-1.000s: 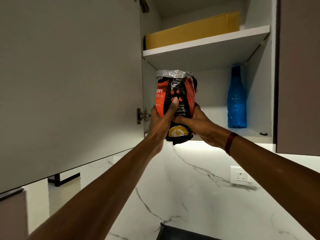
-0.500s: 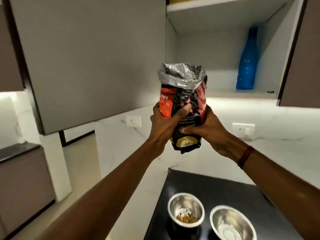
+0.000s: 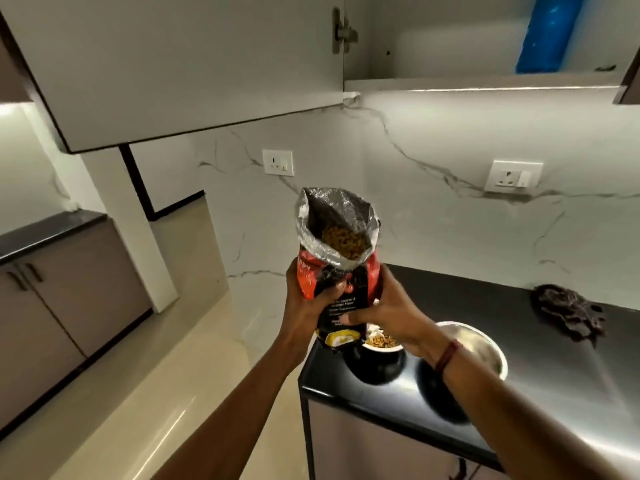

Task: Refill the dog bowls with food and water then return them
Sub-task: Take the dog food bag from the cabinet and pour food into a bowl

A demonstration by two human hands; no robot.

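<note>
Both hands grip one crinkled foil food bag (image 3: 337,271): the left hand (image 3: 304,306) is wrapped round its red and black side with the thumb pressed on the front, and the right hand (image 3: 384,311) is clamped on its lower right edge. The bag stands upright with its silvery mouth open, showing brown kibble (image 3: 343,241) inside. It hangs above the near corner of a glossy black counter (image 3: 519,306). Two round steel bowls sit there side by side: the left bowl (image 3: 381,342), partly hidden behind the bag, holds some kibble, and the right bowl (image 3: 485,351) looks bare. One dark crumpled cloth (image 3: 568,311) lies farther right. Two white wall sockets (image 3: 277,162) are set in the marble-patterned wall, and one blue bottle (image 3: 543,32) stands in the open cupboard.
</note>
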